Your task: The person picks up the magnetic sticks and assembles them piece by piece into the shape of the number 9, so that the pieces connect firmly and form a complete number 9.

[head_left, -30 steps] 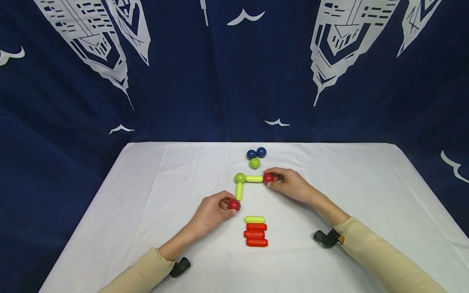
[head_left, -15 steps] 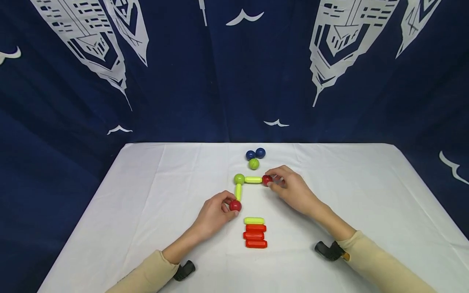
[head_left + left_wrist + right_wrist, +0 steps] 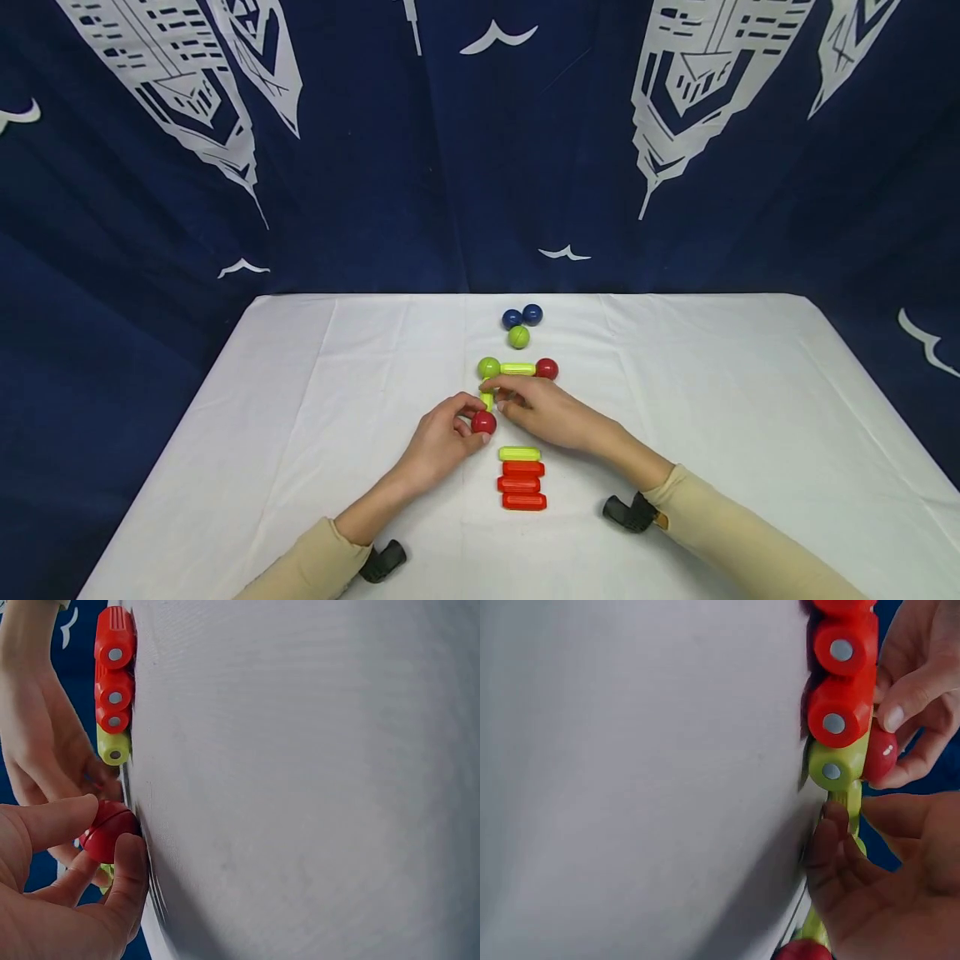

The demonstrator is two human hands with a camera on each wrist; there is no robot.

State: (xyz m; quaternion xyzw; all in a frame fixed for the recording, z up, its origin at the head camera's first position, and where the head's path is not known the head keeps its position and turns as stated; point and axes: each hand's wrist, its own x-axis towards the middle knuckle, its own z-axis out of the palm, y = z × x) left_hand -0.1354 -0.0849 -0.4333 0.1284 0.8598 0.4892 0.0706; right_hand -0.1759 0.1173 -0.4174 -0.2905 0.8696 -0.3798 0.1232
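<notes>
My left hand (image 3: 438, 437) pinches a red ball (image 3: 112, 832) between thumb and fingers, on the white cloth. The ball meets the near end of a yellow-green magnetic rod (image 3: 487, 402), whose far end runs to a green ball (image 3: 489, 367). My right hand (image 3: 555, 412) reaches across from the right, and its thumb and fingers pinch that rod, partly covering it. From the green ball a second yellow-green rod (image 3: 517, 368) goes right to another red ball (image 3: 547, 368), which nobody holds. The pieces form an L-shaped corner.
Nearer the front lie a loose yellow-green rod (image 3: 520, 454) and several red rods (image 3: 519, 484), side by side with metal discs at their ends. Behind the corner sit two blue balls (image 3: 532, 314) and a green ball (image 3: 518, 337). A dark blue printed curtain (image 3: 360, 183) hangs behind the table.
My right hand has let go of the far-right red ball and moved left and nearer to the upright-lying rod. My left hand has brought its red ball against that rod's near end.
</notes>
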